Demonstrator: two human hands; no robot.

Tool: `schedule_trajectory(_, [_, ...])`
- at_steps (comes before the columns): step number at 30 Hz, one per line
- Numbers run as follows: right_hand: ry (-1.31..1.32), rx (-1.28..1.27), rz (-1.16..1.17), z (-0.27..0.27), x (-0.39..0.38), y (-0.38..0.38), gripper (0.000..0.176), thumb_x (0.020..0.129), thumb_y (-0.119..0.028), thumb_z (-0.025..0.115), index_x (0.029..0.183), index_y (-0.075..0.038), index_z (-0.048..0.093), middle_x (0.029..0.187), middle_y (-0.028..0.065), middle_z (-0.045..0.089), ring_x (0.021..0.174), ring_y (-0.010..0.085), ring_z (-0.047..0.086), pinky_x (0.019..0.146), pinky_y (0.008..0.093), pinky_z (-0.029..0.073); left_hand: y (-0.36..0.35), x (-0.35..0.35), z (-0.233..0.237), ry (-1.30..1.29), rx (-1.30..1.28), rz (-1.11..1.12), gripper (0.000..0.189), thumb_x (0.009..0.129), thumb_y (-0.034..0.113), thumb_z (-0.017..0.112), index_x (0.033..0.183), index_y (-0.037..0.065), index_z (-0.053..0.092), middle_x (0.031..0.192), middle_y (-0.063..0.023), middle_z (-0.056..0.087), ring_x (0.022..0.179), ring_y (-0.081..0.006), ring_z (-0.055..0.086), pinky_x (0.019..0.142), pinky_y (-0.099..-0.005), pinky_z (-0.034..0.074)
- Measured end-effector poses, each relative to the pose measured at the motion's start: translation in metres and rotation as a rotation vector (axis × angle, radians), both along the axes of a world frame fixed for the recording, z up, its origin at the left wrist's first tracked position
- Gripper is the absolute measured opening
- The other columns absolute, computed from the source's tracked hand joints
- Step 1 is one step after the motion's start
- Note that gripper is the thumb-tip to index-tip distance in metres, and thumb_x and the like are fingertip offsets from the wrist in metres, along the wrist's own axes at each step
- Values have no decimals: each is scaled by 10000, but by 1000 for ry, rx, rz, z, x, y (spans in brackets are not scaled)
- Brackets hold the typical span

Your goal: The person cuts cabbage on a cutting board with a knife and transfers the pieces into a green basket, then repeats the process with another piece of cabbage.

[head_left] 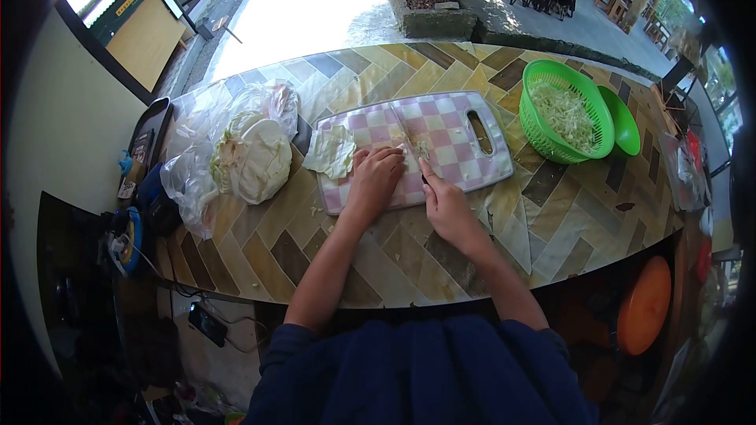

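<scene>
A pink-and-white checked cutting board (457, 165) lies on the table before me. My right hand (450, 206) is closed round the dark handle of a knife (402, 127), whose thin blade points away from me across the board. Beside the blade, my left hand (376, 179) presses curled fingers down on a small pale piece of cabbage (405, 149), mostly hidden under them. A few shreds cling near the blade. Flat cabbage leaves (331, 151) overlap the board's left edge. Farther left, a partly peeled cabbage (256, 159) rests against a clear plastic bag (189, 169).
Right of the board stands a green basket (531, 130) of shredded cabbage (565, 116), with a green bowl (626, 122) partly behind it. A black tray (157, 122) sits at the table's left end. An orange stool (644, 305) is below on the right, a phone (207, 323) below left.
</scene>
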State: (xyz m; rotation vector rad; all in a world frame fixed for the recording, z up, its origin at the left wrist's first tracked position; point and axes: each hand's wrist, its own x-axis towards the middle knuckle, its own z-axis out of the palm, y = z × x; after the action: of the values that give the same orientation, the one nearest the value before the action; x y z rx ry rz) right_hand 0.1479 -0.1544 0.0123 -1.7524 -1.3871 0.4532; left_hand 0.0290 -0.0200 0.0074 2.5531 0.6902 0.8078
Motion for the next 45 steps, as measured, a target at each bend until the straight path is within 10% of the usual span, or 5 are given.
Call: schedule_trajectory(45, [-23, -83, 65, 18, -6, -24, 508, 953, -99, 478, 1452, -73, 387, 907, 268, 586, 847, 429, 586, 795, 477, 466, 2, 0, 0, -12, 15, -12, 158, 860, 138, 631, 948, 28, 703, 1092, -121, 691, 1065, -263, 621, 962, -383, 373])
